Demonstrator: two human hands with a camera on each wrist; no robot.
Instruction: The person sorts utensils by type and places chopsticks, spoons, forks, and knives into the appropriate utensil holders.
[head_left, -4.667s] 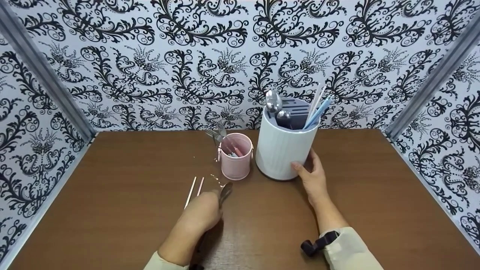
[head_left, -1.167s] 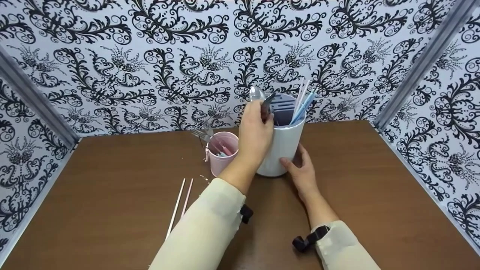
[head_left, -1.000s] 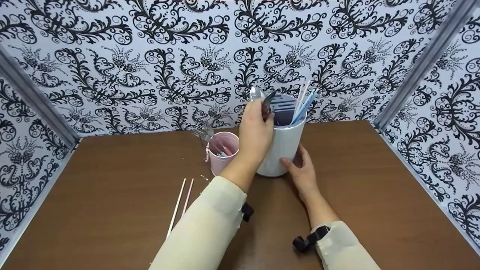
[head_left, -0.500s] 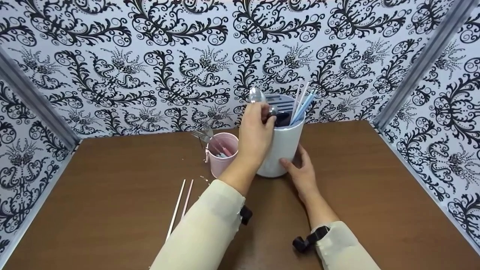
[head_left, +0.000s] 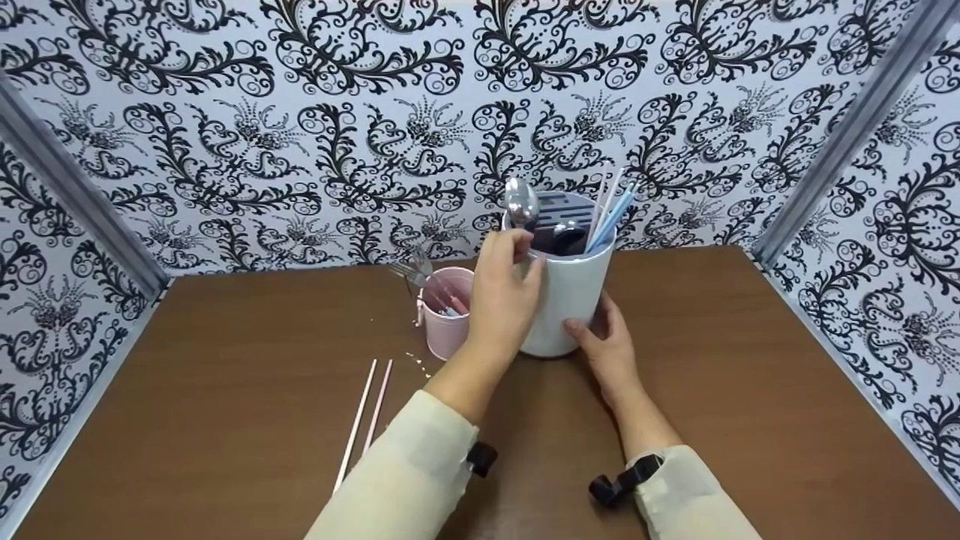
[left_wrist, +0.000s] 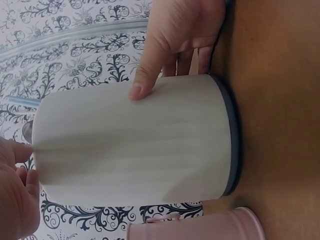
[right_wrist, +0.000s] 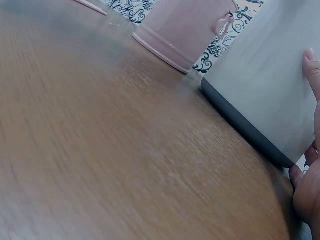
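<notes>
The white utensil holder stands upright, several spoons and chopsticks in its top. My right hand grips its lower right side, thumb in front and fingers behind, as the left wrist view also shows. At the holder's left rim is my left hand, fingers loosely bent with nothing visible between them. Just above those fingers a shiny spoon sticks up. A darker spoon leans inside the front compartment. Light blue chopsticks and pale pink ones stand at the right side.
A pink bucket with forks stands left of the holder, partly behind my left hand. Two chopsticks, one white and one pink, lie on the brown table. Patterned walls close off the back and sides.
My left hand picked up a spoon from the table, carried it to the holder and let it go in the front compartment. It has since drawn slightly down and back. My right hand kept its grip.
</notes>
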